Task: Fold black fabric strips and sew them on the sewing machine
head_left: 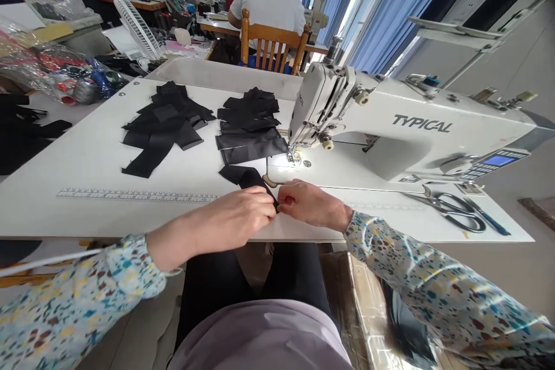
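Note:
My left hand [234,221] and my right hand [309,203] meet at the near edge of the white sewing table [87,156]. Both pinch one black fabric strip [243,176], which runs from my fingertips away toward the needle. Fingers of both hands are pressed together on its near end. The white sewing machine [390,127] stands just beyond my right hand, its needle area [292,156] a short way past the strip. Two piles of black fabric pieces lie farther back: a loose pile [162,124] on the left and a stacked pile [249,124] beside the machine head.
Black scissors [455,211] and a blue pen [488,217] lie on the table to the right. A printed ruler [134,195] runs along the front edge. Plastic bags of thread [65,78] sit at left. A person in a white shirt [269,3] sits on a wooden chair behind.

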A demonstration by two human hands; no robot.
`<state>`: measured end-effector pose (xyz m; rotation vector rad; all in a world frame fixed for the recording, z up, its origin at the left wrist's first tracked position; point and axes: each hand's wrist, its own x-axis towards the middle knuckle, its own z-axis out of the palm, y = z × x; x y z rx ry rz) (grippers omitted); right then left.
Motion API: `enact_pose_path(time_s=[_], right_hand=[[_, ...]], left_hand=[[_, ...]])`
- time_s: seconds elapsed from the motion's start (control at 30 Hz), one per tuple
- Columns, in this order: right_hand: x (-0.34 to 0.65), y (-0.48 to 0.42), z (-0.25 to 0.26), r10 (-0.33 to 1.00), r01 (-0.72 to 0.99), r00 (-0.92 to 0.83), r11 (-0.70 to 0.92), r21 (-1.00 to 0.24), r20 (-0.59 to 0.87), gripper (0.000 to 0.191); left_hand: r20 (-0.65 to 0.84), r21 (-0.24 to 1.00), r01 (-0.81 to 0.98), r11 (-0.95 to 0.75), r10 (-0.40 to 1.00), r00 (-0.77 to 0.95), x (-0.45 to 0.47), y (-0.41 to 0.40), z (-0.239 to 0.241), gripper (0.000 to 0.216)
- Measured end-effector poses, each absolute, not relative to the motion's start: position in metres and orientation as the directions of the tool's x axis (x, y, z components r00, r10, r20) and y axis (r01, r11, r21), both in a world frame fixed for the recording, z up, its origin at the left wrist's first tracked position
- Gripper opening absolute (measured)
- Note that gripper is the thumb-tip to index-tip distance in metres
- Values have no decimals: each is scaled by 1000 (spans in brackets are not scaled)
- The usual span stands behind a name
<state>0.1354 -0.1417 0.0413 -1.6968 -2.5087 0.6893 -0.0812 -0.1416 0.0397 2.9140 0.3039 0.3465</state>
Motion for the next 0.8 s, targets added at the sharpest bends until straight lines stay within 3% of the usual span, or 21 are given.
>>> enact_pose_path(time_s=[0.2, 0.33, 0.5, 0.8], right_hand=[[135, -140, 41, 873, 874, -421, 319, -367, -244, 14], [135, -139, 41, 871, 874, -420, 313, -371, -255, 15], [134, -139, 41, 879, 878, -410, 309, -366, -242, 18], [140, -139, 32, 891, 852, -411, 300, -428, -192, 14]], left_hand=[[159, 259, 66, -964, 110, 981, -72, -119, 43, 40], [185, 426, 115, -897, 211, 960, -70, -109, 37, 38], [119, 530, 176, -829, 278, 953, -70, -103, 37, 28], [124, 575, 225, -787, 355, 927, -81, -113, 34, 21]])
